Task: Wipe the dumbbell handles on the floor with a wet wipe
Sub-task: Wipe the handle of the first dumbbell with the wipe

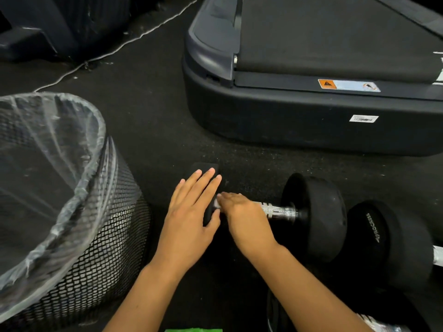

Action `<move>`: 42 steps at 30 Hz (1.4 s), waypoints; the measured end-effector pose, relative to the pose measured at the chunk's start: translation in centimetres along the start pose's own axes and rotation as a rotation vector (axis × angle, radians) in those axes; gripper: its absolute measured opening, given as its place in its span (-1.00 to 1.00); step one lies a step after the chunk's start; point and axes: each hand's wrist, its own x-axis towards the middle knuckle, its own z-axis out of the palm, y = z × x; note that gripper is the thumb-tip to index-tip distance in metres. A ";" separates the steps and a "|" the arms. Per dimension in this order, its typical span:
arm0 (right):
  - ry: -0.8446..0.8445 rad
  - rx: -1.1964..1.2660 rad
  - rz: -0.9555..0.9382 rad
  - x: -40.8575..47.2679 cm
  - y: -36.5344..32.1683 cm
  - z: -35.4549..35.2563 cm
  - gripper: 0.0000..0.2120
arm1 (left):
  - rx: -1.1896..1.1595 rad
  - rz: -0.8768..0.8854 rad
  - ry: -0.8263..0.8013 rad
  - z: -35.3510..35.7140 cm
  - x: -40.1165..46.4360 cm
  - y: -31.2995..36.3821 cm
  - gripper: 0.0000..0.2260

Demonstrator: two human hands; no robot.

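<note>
A black dumbbell lies on the dark floor, its chrome handle (pixel 280 210) running left to right between a left head (pixel 203 168) and a right head (pixel 316 212). My left hand (pixel 191 212) rests flat with fingers spread on the left head. My right hand (pixel 242 216) is curled over the left part of the handle, with a bit of white wet wipe (pixel 217 202) showing under its fingertips. A second dumbbell (pixel 383 238) lies to the right, its handle mostly out of frame.
A black mesh waste bin (pixel 96 248) with a clear liner stands at the left. A treadmill base (pixel 299 116) fills the upper right. A white cable (pixel 119 46) runs across the floor behind. A green item (pixel 194 329) peeks in at the bottom edge.
</note>
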 end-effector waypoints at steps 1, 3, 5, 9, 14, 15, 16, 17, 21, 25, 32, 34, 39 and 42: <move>0.010 -0.007 -0.025 -0.3 0.0 0.1 -0.65 | -0.006 0.001 0.001 0.0 0.0 0.0 -0.41; -0.008 -0.023 -0.006 -0.5 0.4 -0.6 -0.69 | -0.013 0.009 0.003 -0.1 -0.1 0.0 -0.41; -0.040 -0.056 0.111 0.5 0.8 -1.7 -0.79 | -0.012 0.015 0.007 0.0 -0.2 0.0 -0.40; -0.160 -0.107 0.091 2.1 0.5 -2.1 -0.88 | -0.013 0.001 0.011 0.0 -0.1 0.0 -0.40; -0.282 0.004 0.135 4.1 1.4 -2.5 -0.85 | -0.020 0.008 0.008 0.0 -0.1 -0.1 -0.40; -0.269 0.002 0.113 4.0 1.3 -2.3 -0.85 | -0.021 0.004 0.008 0.0 -0.1 -0.1 -0.40; -0.248 -0.001 0.087 3.6 1.2 -2.2 -0.84 | -0.023 -0.001 0.006 0.0 -0.2 -0.1 -0.41; -0.233 -0.005 0.060 3.1 1.3 -2.2 -0.84 | -0.026 -0.003 0.003 0.0 -0.2 -0.1 -0.41; -0.147 -0.032 -0.018 1.7 1.6 -1.7 -0.76 | -0.034 0.014 0.002 -0.1 -0.3 -0.1 -0.40; -0.031 -0.109 -0.152 -0.6 0.8 -0.3 -0.61 | -0.051 0.006 -0.004 -0.2 -0.2 -0.1 -0.42; 0.013 -0.178 -0.139 -0.7 0.0 -0.3 -0.60 | -0.030 0.008 -0.008 -0.2 0.0 -0.2 -0.43; 0.049 -0.209 -0.157 -1.3 1.0 0.0 -0.60 | -0.040 0.006 -0.017 -0.2 -0.2 -0.1 -0.42; -0.017 -0.166 0.012 0.0 0.0 -0.6 -0.67 | -0.031 0.007 -0.001 -0.2 -0.2 0.0 -0.39; -0.064 -0.122 0.006 -0.3 -0.2 -0.3 -0.61 | -0.046 -0.003 -0.004 -0.2 -0.2 0.0 -0.39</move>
